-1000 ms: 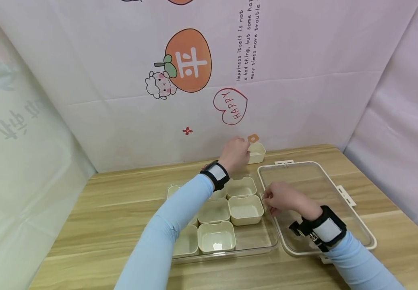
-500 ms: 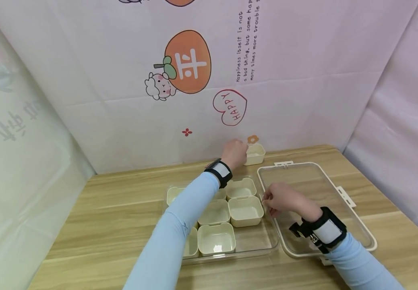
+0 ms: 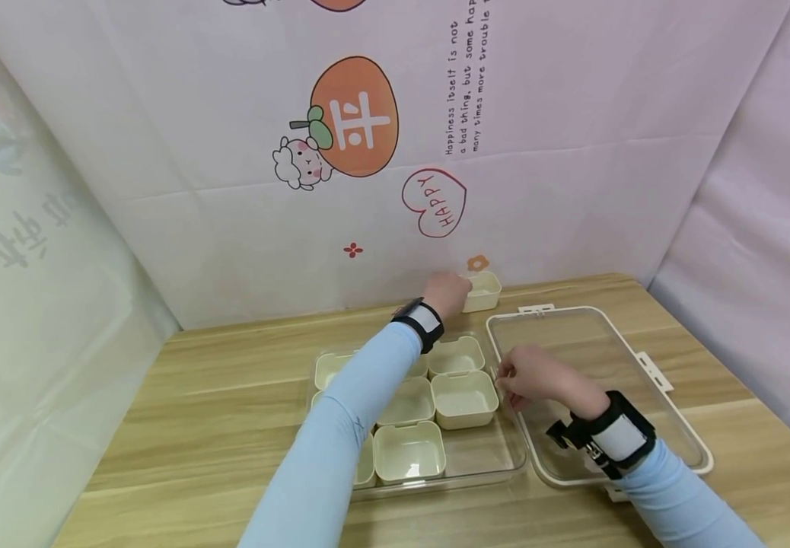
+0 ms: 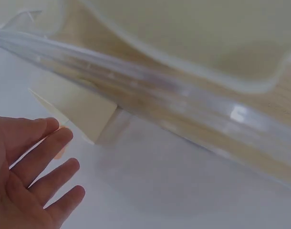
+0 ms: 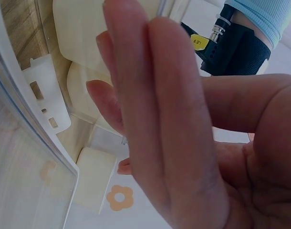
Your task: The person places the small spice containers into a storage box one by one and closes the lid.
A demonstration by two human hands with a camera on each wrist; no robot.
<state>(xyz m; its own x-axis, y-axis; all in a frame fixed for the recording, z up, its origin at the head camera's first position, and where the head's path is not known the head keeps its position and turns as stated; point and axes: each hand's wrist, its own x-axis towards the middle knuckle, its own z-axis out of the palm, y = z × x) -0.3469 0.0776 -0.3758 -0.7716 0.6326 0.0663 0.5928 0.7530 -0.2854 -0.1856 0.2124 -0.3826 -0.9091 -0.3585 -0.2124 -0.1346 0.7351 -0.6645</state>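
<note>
At the back of the table, my left hand (image 3: pixel 446 294) is at the left end of a small cream bin (image 3: pixel 482 292). In the left wrist view, thumb and index finger (image 4: pixel 59 138) pinch at this bin's rim, while the other fingers stay loosely spread. A clear box (image 3: pixel 484 449) with several cream bins inside stands below the left forearm. My right hand (image 3: pixel 535 373) holds the box's right rim with bent fingers; in the right wrist view, its near fingers (image 5: pixel 179 114) hide the contact.
A clear lid with a white frame (image 3: pixel 600 312) and clip tabs lies right of the box, under the right wrist. A printed cloth (image 3: pixel 230 243) hangs behind the table. Inside the box, bare floor shows at its front right corner.
My left hand has dropped slightly beside the single bin, and its forearm has shifted right. That bin has barely moved. The right hand stays at the box's rim.
</note>
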